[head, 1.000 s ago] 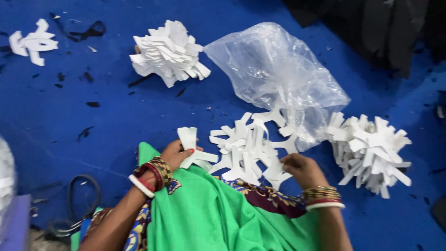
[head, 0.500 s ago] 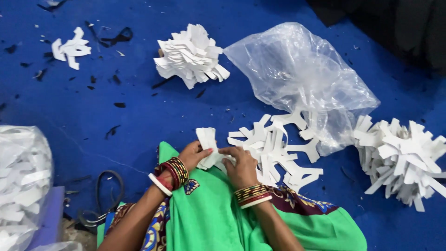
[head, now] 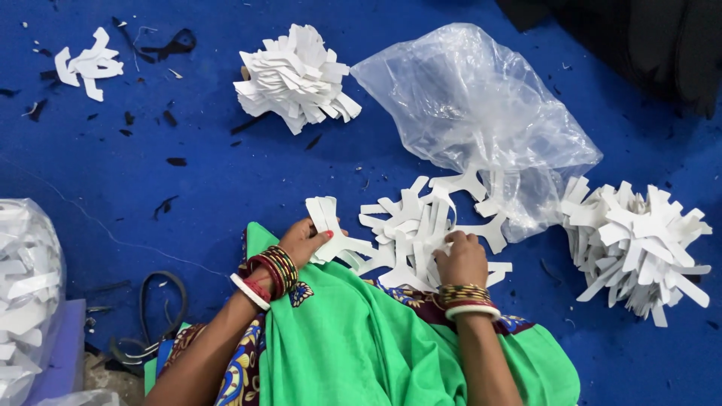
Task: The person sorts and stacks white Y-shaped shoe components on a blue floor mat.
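Head view, looking down on a blue cloth floor covering (head: 188, 225). Your left hand (head: 304, 239) pinches a small stack of flat white T-shaped cut-out pieces (head: 329, 218), fingers closed on its lower end so that the stack stands up from the lap. Your right hand (head: 460, 258) rests fingers-down on a loose spread of the same white cut-out pieces (head: 410, 225) lying just beyond the green garment (head: 361, 346) over your knees; the fingers are curled onto the top pieces, but you cannot tell from this view whether they grip one or only press on it. Just past the spread lies a crumpled clear plastic bag (head: 481, 113), its lower edge overlapping several pieces. Three gathered bundles of white pieces are visible: one fanned bundle (head: 297, 75) at top centre, a larger one (head: 639, 244) to your right, and a few pieces (head: 89, 62) at top left. A second clear bag filled with white pieces (head: 22, 293) sits at the left edge. As a judgement, the work appears partly done: some bundles are finished, the stack in your left hand is small, and the loose spread remains to be gathered. Dark scraps (head: 165, 204) dot the covering.
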